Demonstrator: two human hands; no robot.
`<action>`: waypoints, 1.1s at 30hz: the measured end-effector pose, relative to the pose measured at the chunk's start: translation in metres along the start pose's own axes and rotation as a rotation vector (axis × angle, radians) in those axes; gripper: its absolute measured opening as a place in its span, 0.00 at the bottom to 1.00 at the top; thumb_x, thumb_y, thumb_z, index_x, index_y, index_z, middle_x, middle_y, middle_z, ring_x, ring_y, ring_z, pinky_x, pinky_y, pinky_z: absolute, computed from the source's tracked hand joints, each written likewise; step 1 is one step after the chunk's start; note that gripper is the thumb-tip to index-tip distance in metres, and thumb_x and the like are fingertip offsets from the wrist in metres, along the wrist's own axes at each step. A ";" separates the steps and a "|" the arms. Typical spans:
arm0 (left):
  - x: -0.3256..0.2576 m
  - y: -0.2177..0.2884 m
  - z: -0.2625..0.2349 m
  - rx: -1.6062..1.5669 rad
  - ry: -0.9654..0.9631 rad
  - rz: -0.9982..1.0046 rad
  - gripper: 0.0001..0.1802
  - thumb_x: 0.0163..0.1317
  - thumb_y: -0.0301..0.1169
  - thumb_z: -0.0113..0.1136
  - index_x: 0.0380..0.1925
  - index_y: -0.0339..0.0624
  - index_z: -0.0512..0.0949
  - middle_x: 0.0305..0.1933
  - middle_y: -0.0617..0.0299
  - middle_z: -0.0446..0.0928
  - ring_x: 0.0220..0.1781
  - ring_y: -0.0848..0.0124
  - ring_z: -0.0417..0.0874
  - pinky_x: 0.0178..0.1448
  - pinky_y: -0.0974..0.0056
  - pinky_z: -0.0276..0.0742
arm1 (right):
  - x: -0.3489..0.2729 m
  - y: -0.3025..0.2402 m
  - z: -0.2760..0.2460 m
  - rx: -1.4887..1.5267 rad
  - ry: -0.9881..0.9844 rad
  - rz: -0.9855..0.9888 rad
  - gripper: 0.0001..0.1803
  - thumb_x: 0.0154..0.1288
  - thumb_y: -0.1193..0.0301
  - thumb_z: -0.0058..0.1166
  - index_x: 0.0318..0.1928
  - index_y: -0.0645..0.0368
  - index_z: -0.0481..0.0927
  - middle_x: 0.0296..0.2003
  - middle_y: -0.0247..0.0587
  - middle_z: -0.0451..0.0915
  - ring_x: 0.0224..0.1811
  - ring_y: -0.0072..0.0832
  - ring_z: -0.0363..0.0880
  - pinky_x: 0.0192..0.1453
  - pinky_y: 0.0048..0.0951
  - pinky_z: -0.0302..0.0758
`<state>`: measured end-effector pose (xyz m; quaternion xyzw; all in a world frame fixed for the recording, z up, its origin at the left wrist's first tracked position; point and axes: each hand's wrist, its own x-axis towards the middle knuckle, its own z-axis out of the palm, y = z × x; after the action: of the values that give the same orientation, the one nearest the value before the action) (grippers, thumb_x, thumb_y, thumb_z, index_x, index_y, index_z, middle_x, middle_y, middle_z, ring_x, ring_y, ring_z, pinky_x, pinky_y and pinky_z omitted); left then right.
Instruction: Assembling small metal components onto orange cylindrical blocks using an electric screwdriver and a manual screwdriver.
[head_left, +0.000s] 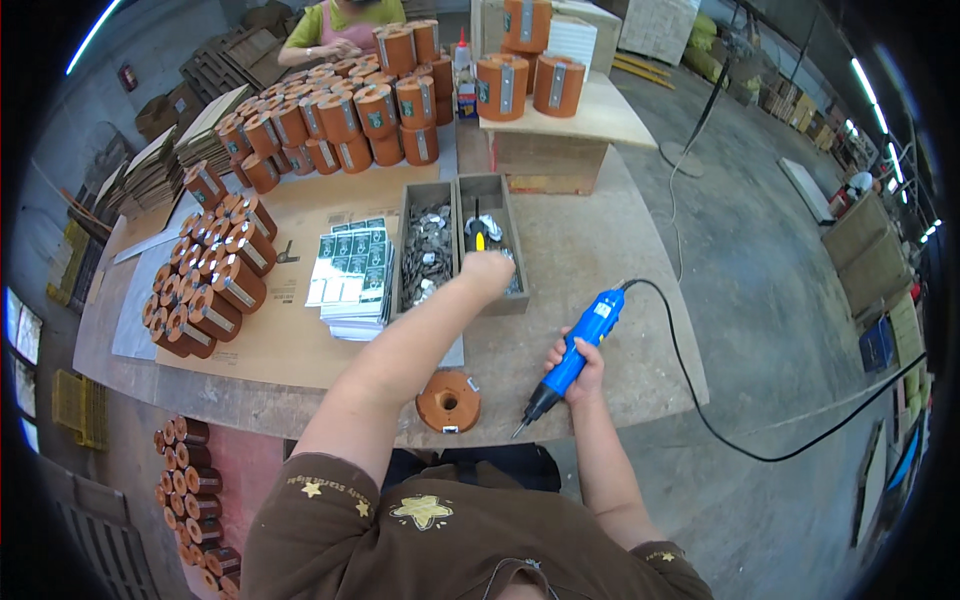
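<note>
My left hand (487,274) reaches into the right one of two grey parts trays (497,190), fingers bunched over small metal pieces; what it grips is hidden. My right hand (578,365) holds a blue corded electric screwdriver (575,355), tip pointing down at the table near its front edge. A round orange wooden piece (448,401) with a centre hole lies on the table just left of the driver tip. The left tray (426,250) is full of small metal plates.
Stacks of green-and-white labels (350,268) lie left of the trays. Many orange cylindrical boxes (210,280) lie at left, more stand at the back (340,115) and on a raised wooden box (555,125). Another person (345,25) works across the table. The driver's black cable (700,400) trails right.
</note>
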<state>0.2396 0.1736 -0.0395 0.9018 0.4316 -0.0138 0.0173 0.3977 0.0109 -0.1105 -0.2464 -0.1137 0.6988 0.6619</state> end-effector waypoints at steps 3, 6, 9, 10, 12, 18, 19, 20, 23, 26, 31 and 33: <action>0.005 0.009 0.003 0.059 0.004 -0.029 0.09 0.49 0.27 0.50 0.27 0.43 0.79 0.34 0.53 0.78 0.38 0.60 0.80 0.38 0.59 0.76 | -0.001 0.001 -0.001 0.002 0.029 0.003 0.20 0.47 0.65 0.52 0.41 0.58 0.68 0.23 0.38 0.68 0.24 0.29 0.67 0.29 0.32 0.69; 0.002 0.010 -0.003 0.075 -0.016 -0.013 0.09 0.50 0.27 0.49 0.27 0.42 0.79 0.34 0.54 0.78 0.37 0.61 0.80 0.37 0.59 0.76 | -0.001 0.000 0.000 0.008 0.012 -0.002 0.19 0.47 0.66 0.53 0.41 0.59 0.68 0.23 0.38 0.68 0.23 0.28 0.67 0.30 0.32 0.69; 0.000 0.006 -0.006 0.086 -0.053 -0.014 0.09 0.49 0.27 0.51 0.30 0.43 0.80 0.36 0.56 0.78 0.39 0.63 0.80 0.39 0.61 0.76 | 0.000 0.000 0.001 0.006 0.023 0.005 0.19 0.47 0.66 0.53 0.41 0.59 0.68 0.23 0.38 0.68 0.23 0.28 0.67 0.30 0.31 0.68; -0.001 0.003 -0.006 0.082 -0.063 -0.009 0.09 0.49 0.27 0.51 0.30 0.43 0.79 0.37 0.56 0.78 0.40 0.63 0.80 0.40 0.62 0.75 | 0.001 0.001 0.000 0.004 0.015 0.006 0.19 0.47 0.66 0.53 0.41 0.59 0.68 0.23 0.38 0.68 0.23 0.28 0.67 0.30 0.31 0.68; -0.003 0.001 -0.006 0.081 -0.067 -0.005 0.10 0.49 0.27 0.51 0.30 0.44 0.79 0.37 0.56 0.78 0.40 0.63 0.80 0.41 0.62 0.75 | 0.001 0.001 -0.002 0.008 0.029 0.008 0.19 0.47 0.67 0.53 0.40 0.59 0.68 0.23 0.38 0.68 0.23 0.28 0.67 0.30 0.31 0.69; -0.003 0.005 -0.016 0.015 -0.155 -0.029 0.11 0.47 0.26 0.53 0.34 0.43 0.78 0.40 0.53 0.77 0.43 0.61 0.78 0.44 0.59 0.74 | 0.001 0.000 -0.005 0.028 0.012 0.014 0.18 0.47 0.67 0.53 0.40 0.57 0.68 0.23 0.39 0.70 0.24 0.31 0.69 0.31 0.34 0.69; -0.004 0.007 -0.020 0.012 -0.174 -0.063 0.11 0.47 0.27 0.53 0.34 0.43 0.78 0.40 0.54 0.77 0.44 0.61 0.78 0.44 0.59 0.74 | 0.002 0.000 -0.006 0.030 0.012 0.005 0.18 0.47 0.67 0.53 0.40 0.57 0.68 0.23 0.39 0.70 0.24 0.31 0.69 0.31 0.34 0.69; -0.004 0.008 -0.023 0.010 -0.193 -0.096 0.11 0.47 0.27 0.53 0.34 0.43 0.78 0.41 0.54 0.77 0.44 0.61 0.78 0.45 0.59 0.74 | 0.002 0.000 -0.007 0.034 0.012 0.015 0.18 0.47 0.68 0.53 0.40 0.57 0.68 0.23 0.39 0.70 0.24 0.31 0.69 0.31 0.34 0.69; -0.006 0.002 -0.018 0.003 -0.169 -0.085 0.11 0.47 0.28 0.52 0.32 0.43 0.78 0.40 0.54 0.77 0.45 0.60 0.77 0.44 0.60 0.74 | 0.001 0.000 -0.004 0.035 0.024 0.024 0.17 0.46 0.68 0.53 0.40 0.57 0.69 0.23 0.39 0.70 0.24 0.31 0.69 0.31 0.34 0.69; -0.011 -0.001 -0.013 -0.022 -0.110 -0.097 0.11 0.46 0.28 0.51 0.31 0.44 0.78 0.39 0.53 0.77 0.44 0.60 0.77 0.44 0.59 0.74 | 0.000 0.000 -0.001 0.027 0.040 0.023 0.17 0.46 0.68 0.53 0.39 0.57 0.69 0.22 0.40 0.70 0.24 0.31 0.69 0.31 0.35 0.69; -0.020 0.000 -0.009 -0.099 0.047 -0.114 0.10 0.44 0.27 0.51 0.28 0.48 0.79 0.33 0.53 0.77 0.39 0.59 0.78 0.41 0.58 0.74 | 0.000 0.000 -0.004 0.035 0.016 0.020 0.17 0.47 0.68 0.53 0.39 0.57 0.69 0.22 0.40 0.70 0.24 0.31 0.69 0.32 0.35 0.69; -0.024 -0.001 -0.009 -0.135 0.090 -0.111 0.10 0.44 0.27 0.51 0.28 0.48 0.79 0.31 0.54 0.77 0.38 0.59 0.78 0.40 0.58 0.74 | -0.001 0.001 -0.002 0.005 0.047 0.004 0.18 0.46 0.68 0.53 0.39 0.58 0.69 0.23 0.39 0.69 0.24 0.30 0.68 0.31 0.33 0.69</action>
<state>0.2236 0.1559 -0.0294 0.8729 0.4814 0.0548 0.0577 0.3980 0.0094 -0.1118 -0.2612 -0.0958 0.6946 0.6635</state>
